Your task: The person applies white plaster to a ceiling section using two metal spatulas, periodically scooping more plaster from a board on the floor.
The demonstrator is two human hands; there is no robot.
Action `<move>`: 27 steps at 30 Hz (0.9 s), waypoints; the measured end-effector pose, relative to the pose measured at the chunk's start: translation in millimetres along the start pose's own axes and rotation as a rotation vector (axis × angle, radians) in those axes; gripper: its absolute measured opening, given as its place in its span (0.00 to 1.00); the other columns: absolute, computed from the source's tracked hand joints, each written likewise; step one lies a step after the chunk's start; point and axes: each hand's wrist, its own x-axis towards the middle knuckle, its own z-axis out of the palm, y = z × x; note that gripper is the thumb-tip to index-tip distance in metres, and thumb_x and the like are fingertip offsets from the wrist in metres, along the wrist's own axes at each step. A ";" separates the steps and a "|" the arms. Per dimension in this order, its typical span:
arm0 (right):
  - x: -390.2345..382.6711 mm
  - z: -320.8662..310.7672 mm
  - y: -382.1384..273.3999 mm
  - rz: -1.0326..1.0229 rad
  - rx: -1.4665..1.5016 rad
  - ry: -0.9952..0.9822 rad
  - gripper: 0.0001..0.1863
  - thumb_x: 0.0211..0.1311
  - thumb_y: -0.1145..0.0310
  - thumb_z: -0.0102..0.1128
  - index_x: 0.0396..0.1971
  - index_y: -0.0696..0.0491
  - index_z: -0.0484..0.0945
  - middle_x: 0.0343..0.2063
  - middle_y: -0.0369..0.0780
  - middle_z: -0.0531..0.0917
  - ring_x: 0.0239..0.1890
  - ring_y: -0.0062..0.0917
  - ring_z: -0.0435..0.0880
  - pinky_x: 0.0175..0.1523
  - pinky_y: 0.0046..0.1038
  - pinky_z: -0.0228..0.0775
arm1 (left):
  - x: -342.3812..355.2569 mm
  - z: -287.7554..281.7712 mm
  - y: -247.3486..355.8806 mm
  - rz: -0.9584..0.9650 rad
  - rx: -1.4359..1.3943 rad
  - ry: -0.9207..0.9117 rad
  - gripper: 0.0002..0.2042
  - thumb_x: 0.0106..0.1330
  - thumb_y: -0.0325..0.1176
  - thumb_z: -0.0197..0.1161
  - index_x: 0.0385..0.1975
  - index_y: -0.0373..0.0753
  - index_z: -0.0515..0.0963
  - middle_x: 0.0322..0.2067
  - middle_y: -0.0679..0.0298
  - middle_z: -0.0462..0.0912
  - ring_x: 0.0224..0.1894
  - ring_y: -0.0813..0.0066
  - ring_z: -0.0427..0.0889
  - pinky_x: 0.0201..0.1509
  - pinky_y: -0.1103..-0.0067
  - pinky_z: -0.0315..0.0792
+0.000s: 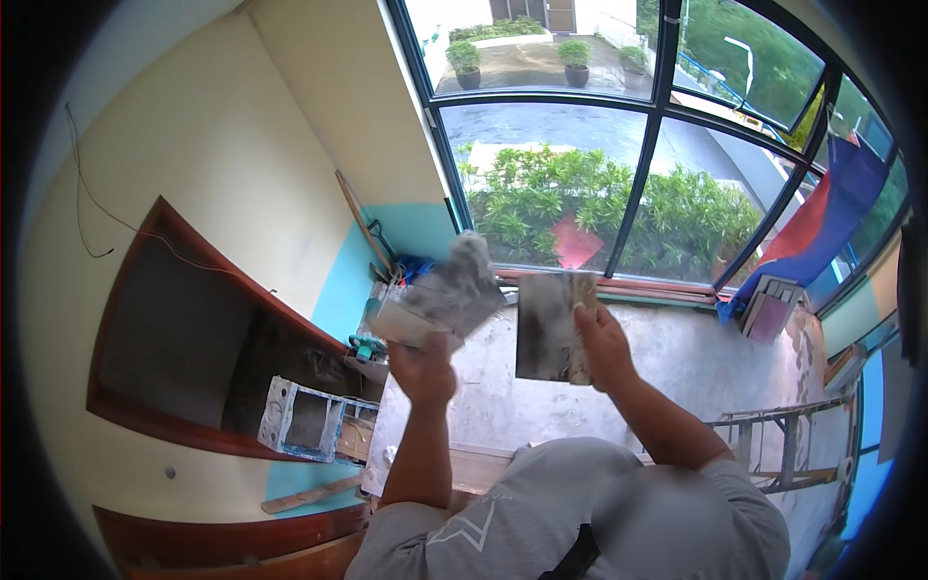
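My left hand (425,372) is closed around the pale edge of a wide putty knife (430,304), raised in front of me. Its blade is blurred, and a lump of grey putty (471,253) sits at its far corner. To the right, my right hand (606,353) grips the side of a second wide putty knife (548,329), a squarish steel blade with dark and pale smears. Its thumb lies over the near face and the other fingers are mostly hidden behind. A small gap separates the two blades.
Large dark-framed windows (652,155) rise ahead. A smeared step stool (300,420) stands at left beside a red-brown framed opening (155,319). A ladder (788,445) is at right. Stacked panels (770,309) and a blue-red flag (822,217) are at far right; long-handled tools (365,222) lean in the corner.
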 end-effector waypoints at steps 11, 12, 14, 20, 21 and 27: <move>10.9 -1.8 8.7 0.370 0.414 -0.180 0.22 0.69 0.58 0.50 0.54 0.59 0.67 0.41 0.44 0.80 0.39 0.30 0.84 0.45 0.34 0.79 | 3.2 -1.5 -50.5 -1.104 -0.551 -0.639 0.23 0.70 0.42 0.55 0.58 0.32 0.64 0.44 0.52 0.80 0.42 0.63 0.83 0.46 0.70 0.80; 9.3 -4.5 8.4 0.371 0.417 -0.173 0.22 0.69 0.58 0.50 0.54 0.59 0.67 0.41 0.44 0.80 0.39 0.30 0.84 0.45 0.34 0.79 | 0.6 -2.6 -52.1 -1.152 -0.541 -0.681 0.23 0.70 0.42 0.55 0.58 0.32 0.64 0.45 0.53 0.80 0.41 0.64 0.83 0.45 0.72 0.80; 8.5 -3.3 5.2 0.321 0.345 -0.101 0.22 0.69 0.59 0.49 0.54 0.59 0.67 0.42 0.45 0.79 0.41 0.31 0.83 0.47 0.36 0.79 | -4.9 -14.3 -66.0 -1.169 -0.507 -0.657 0.22 0.70 0.41 0.56 0.56 0.33 0.65 0.44 0.54 0.80 0.41 0.66 0.84 0.44 0.72 0.80; 0.9 -6.7 -0.9 0.251 0.537 -0.003 0.21 0.69 0.59 0.49 0.54 0.58 0.66 0.44 0.44 0.78 0.44 0.31 0.82 0.49 0.38 0.78 | 0.9 -39.0 -81.5 -1.121 -0.156 -0.625 0.20 0.68 0.39 0.58 0.53 0.33 0.68 0.40 0.58 0.79 0.41 0.71 0.81 0.46 0.74 0.78; 0.1 -5.0 -7.8 0.249 0.537 -0.002 0.21 0.69 0.59 0.49 0.54 0.58 0.66 0.44 0.44 0.78 0.44 0.31 0.82 0.49 0.38 0.78 | 0.6 -43.4 -83.7 -0.915 0.204 -0.609 0.19 0.68 0.38 0.58 0.53 0.33 0.68 0.40 0.59 0.79 0.41 0.71 0.81 0.46 0.75 0.76; 5.0 -10.9 -2.3 -0.021 0.445 0.209 0.21 0.70 0.58 0.48 0.55 0.57 0.65 0.44 0.44 0.77 0.44 0.33 0.82 0.49 0.38 0.77 | -2.7 -16.3 -45.1 -0.670 -0.406 -0.076 0.25 0.65 0.24 0.56 0.61 0.36 0.59 0.54 0.59 0.69 0.54 0.68 0.72 0.59 0.73 0.66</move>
